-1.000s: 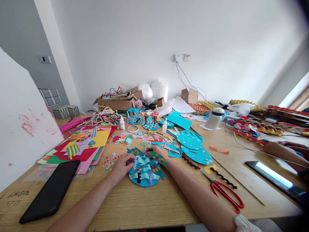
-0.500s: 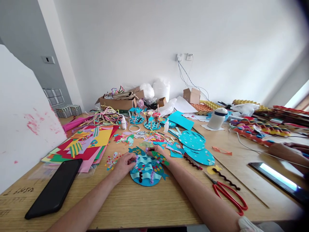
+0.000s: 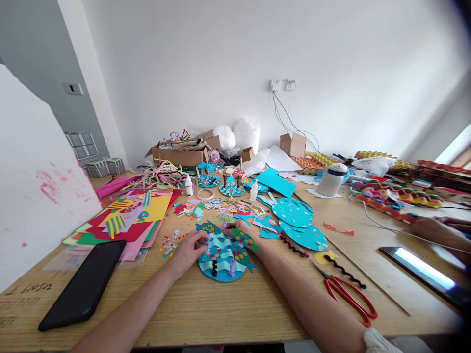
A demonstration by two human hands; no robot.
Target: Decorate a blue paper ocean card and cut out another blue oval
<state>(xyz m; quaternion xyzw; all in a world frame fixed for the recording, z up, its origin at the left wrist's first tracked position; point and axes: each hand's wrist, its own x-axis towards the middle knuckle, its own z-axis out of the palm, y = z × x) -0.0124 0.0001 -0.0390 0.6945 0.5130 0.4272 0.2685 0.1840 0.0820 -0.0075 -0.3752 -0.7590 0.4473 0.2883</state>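
Fingertips drawn in, the left hand (image 3: 190, 251) meets a purple curled stem (image 3: 208, 239) at ten o'clock on a round, blue, wave-trimmed paper disc (image 3: 222, 279); the right hand (image 3: 238, 227) is at twelve, behind a spotted green paper fish (image 3: 241, 237) slanting ten-to-four. Neither hand is clearly nearer; grips cannot be told. Flecked blue paper circles (image 3: 303, 236) lie at two.

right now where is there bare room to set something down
Bare wood lies between the forearms, nearside of the decorated blue disc, and between the white jar and orange strip. Beyond the disc it's crowded: paper scraps, white bottles.
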